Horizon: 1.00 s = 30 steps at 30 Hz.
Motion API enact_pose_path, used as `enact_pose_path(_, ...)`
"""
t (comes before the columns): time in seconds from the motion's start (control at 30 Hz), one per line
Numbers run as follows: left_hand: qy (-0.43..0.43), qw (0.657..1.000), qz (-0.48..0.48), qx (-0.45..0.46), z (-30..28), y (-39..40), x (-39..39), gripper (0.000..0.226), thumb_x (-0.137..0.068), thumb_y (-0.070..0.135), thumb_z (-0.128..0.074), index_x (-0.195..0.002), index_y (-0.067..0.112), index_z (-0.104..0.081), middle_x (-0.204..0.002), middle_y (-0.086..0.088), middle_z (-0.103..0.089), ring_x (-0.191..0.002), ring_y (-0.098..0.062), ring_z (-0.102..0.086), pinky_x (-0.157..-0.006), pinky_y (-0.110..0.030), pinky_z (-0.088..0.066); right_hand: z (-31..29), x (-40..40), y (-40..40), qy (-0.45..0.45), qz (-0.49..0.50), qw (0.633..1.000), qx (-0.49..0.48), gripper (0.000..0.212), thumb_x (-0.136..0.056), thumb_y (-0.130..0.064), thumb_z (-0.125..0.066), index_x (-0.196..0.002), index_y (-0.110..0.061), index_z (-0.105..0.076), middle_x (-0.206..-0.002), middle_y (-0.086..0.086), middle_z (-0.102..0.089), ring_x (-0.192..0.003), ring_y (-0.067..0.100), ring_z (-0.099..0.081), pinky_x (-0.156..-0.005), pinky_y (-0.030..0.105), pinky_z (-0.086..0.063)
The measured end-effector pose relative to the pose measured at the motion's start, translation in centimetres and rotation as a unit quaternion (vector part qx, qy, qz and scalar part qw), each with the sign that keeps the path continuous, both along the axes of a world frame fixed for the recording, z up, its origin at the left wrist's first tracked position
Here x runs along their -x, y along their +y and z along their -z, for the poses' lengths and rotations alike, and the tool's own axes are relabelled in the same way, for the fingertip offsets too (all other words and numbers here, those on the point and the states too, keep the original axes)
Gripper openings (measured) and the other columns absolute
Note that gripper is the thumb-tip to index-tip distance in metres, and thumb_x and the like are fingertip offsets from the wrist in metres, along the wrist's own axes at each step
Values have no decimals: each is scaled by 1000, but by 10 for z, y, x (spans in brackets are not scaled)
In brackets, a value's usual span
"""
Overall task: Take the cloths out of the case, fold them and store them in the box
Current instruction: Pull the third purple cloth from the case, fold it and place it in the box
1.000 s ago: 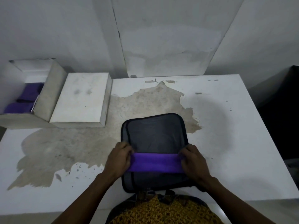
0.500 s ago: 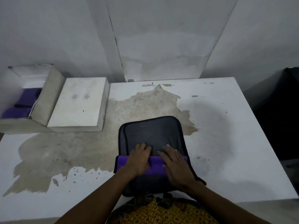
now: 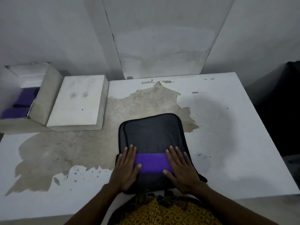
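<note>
A black mesh case (image 3: 151, 131) lies flat on the table near its front edge. Across the case's near half lies a purple cloth (image 3: 151, 162), folded into a narrow band. My left hand (image 3: 127, 168) rests flat on the band's left end, fingers spread. My right hand (image 3: 181, 167) presses flat on its right end in the same way. Neither hand grips anything. An open white box (image 3: 40, 98) stands at the far left and holds folded purple cloths (image 3: 21, 103).
The box's white lid (image 3: 78, 101) lies beside the box, between it and the case. The white table (image 3: 227, 127) has a large patch of peeled, brownish surface. A dark object stands off the table's right edge. A wall rises behind.
My hands let go of the band's ends, came together flat on its middle, then slid apart along it to the ends. The cloth stays on the case.
</note>
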<state>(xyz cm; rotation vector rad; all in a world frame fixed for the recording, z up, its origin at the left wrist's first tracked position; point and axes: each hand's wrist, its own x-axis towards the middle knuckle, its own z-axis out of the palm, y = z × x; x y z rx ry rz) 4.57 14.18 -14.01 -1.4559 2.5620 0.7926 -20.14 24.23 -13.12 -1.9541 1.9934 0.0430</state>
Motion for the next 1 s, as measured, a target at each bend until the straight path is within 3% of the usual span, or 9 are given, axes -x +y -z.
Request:
enact_pose_path(0.1,-25,999,-46,-16,-3,-9,-16,68,-99,49,-22,-143,23,23,-155,4,26,-142,-15,27,-116,-41,12,3,4,4,-7,60,998,-12,71,-90,-65,0,-150,-29,13,-158,-1,22,-143,14,27,-112,38,24)
enact_pose_path(0.2,-56,997,-53,-3,-11,-13,-13,70,-100,43,-29,-149,16,14,-155,-6,23,-143,-24,24,-115,-47,13,6,5,5,-7,85,996,-19,72,-90,-65,-1,-150,-29,13,-158,1,23,-145,18,23,-114,42,20)
enact_pose_path(0.27,-66,996,-34,42,-19,-15,-1,73,-96,32,-42,-151,14,2,-159,-11,10,-147,-30,14,-116,-47,11,8,4,5,5,84,996,-24,73,-88,-66,1,-149,-30,18,-156,0,27,-144,17,26,-114,44,20)
enact_pose_path(0.4,16,996,79,47,-33,-19,35,78,-75,15,-58,-147,10,-28,-149,-11,-35,-139,-27,-24,-117,-35,-20,9,4,4,2,84,996,-27,73,-87,-68,1,-148,-32,19,-157,0,25,-144,19,26,-114,46,16)
enact_pose_path(0.53,1,992,122,25,-34,-20,60,61,-80,28,-61,-137,13,-43,-135,-7,-44,-126,-24,-35,-106,-37,-35,5,5,3,-5,93,995,-19,76,-87,-70,-6,-150,-30,11,-157,0,18,-145,21,18,-113,47,13)
enact_pose_path(0.7,-61,992,90,-60,-41,-31,73,39,-78,26,-65,-114,14,-57,-123,-9,-53,-117,-27,-46,-97,-37,-39,-1,6,0,8,105,994,-21,83,-85,-73,-10,-152,-26,4,-159,0,14,-144,20,18,-112,47,15)
enact_pose_path(0.8,-3,987,66,-149,-52,-37,78,20,-70,19,-66,-89,15,-62,-100,-5,-62,-95,-22,-58,-78,-28,-46,-8,9,-3,-14,111,994,-18,85,-85,-71,-28,-153,-24,-6,-162,2,3,-148,21,7,-115,49,12)
enact_pose_path(0.87,42,977,60,-202,-61,-41,79,12,-66,15,-66,-72,21,-59,-77,3,-60,-75,-14,-57,-63,-24,-42,-16,11,-6,-46,135,990,0,88,-79,-72,-40,-151,-26,-18,-161,2,-10,-149,20,-3,-117,49,6)
enact_pose_path(1.0,147,936,17,-319,-83,-50,76,16,-70,4,-71,-76,18,-64,-73,2,-64,-68,-10,-57,-62,-25,-45,-43,15,-18,-162,201,965,42,85,-73,-70,-53,-144,-27,-34,-155,0,-29,-145,17,-20,-119,47,-3)
